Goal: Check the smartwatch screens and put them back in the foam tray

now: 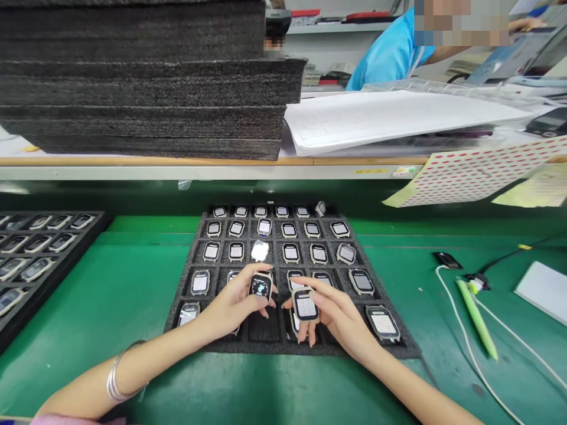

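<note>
Black foam makes up the tray [264,332], and both your hands are over its near part. Your left hand [239,300] is closed around the watch with the lit dial [261,287], above the tray's middle. Your right hand [337,314] is half curled, thumb and fingers holding the watch with the white face [305,304] above the tray, right of its middle. Hold each one by its sides, so your fingers don't smudge the glass. Tip both faces up so you can see them. Stay low over the tray, so a slip is only a small drop. Mind your loose fingers: they might bump the watches in the tray's pockets [291,252].
</note>
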A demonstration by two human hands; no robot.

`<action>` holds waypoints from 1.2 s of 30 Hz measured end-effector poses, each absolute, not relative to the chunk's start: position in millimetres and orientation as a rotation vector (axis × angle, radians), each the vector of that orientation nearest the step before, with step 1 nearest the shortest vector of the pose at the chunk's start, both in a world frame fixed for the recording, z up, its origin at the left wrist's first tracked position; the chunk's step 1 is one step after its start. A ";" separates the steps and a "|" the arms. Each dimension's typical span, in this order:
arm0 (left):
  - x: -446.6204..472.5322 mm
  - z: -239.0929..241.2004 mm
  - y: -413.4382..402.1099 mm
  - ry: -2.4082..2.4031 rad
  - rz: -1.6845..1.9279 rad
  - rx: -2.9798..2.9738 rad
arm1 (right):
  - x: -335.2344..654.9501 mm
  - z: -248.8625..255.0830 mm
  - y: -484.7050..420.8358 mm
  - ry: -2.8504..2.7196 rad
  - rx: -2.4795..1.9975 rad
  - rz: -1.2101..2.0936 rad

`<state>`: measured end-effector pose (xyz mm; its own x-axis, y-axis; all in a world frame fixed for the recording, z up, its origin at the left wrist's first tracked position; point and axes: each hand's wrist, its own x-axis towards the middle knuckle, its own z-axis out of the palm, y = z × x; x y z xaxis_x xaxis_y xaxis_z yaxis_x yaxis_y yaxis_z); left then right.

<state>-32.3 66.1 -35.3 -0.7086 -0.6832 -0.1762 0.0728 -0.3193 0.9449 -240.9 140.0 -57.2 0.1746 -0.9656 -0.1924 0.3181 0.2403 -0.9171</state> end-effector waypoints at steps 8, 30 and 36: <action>-30.8 -33.8 64.8 -1.253 -2.227 0.698 | -241.7 -52.1 140.4 0.941 -0.868 -1.135; -32.3 -38.1 68.0 -1.418 -2.091 0.754 | -241.5 -52.0 140.1 0.924 -0.892 -1.162; -30.6 -38.3 67.6 -1.419 -2.085 0.688 | -241.3 -52.4 139.2 0.925 -0.888 -1.163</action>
<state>-30.6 67.6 -38.3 -0.7352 -0.6675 -0.1180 0.1353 -0.3151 0.9394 -241.3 139.2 -52.4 0.1450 -0.9811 -0.1281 0.3455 0.1715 -0.9226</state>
